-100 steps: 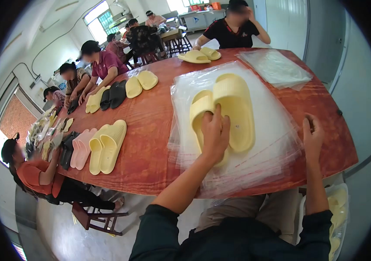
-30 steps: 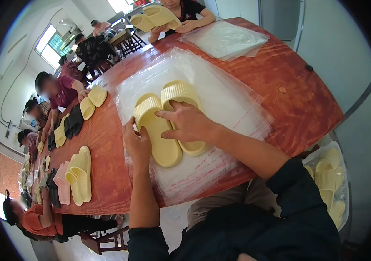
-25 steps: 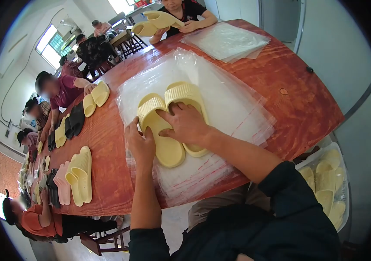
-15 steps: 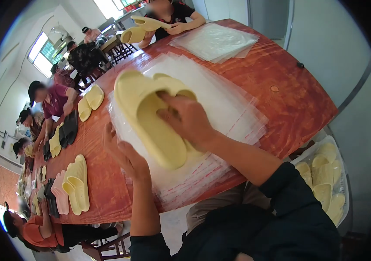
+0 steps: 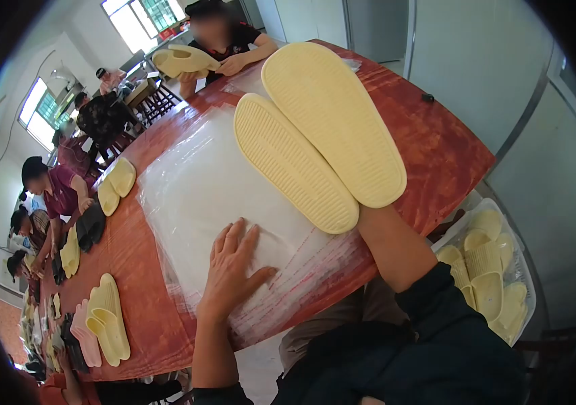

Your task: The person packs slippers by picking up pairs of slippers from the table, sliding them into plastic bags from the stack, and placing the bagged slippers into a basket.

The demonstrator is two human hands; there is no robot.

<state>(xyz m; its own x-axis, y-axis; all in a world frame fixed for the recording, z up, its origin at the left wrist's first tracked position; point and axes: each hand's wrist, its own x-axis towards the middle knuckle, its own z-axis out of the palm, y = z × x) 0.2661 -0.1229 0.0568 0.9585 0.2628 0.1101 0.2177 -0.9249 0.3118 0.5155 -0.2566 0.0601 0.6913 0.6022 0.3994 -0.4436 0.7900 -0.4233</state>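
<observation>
A pair of pale yellow slippers (image 5: pixel 315 128) is held up over the right part of the table, ribbed soles facing me. My right forearm (image 5: pixel 396 250) runs up behind them; the hand itself is hidden by the soles, gripping the pair from the other side. Flat on a stack of clear plastic bags (image 5: pixel 186 169) lies my left hand (image 5: pixel 232 266), fingers and thumb apart, with nothing in it. The bags have red print along their near edge.
The reddish table (image 5: pixel 149 297) carries yellow slippers (image 5: pixel 109 320), pink slippers (image 5: pixel 85 334) and black slippers (image 5: pixel 91 226) along its left. Opposite, a person (image 5: pixel 217 40) holds yellow slippers (image 5: pixel 183 62). A bin (image 5: pixel 527 270) of bagged slippers stands at right. Several people sit at left.
The slippers have moved right and turned over, from insides showing to soles showing. My left hand has come down flat onto the bags. The view has shifted slightly.
</observation>
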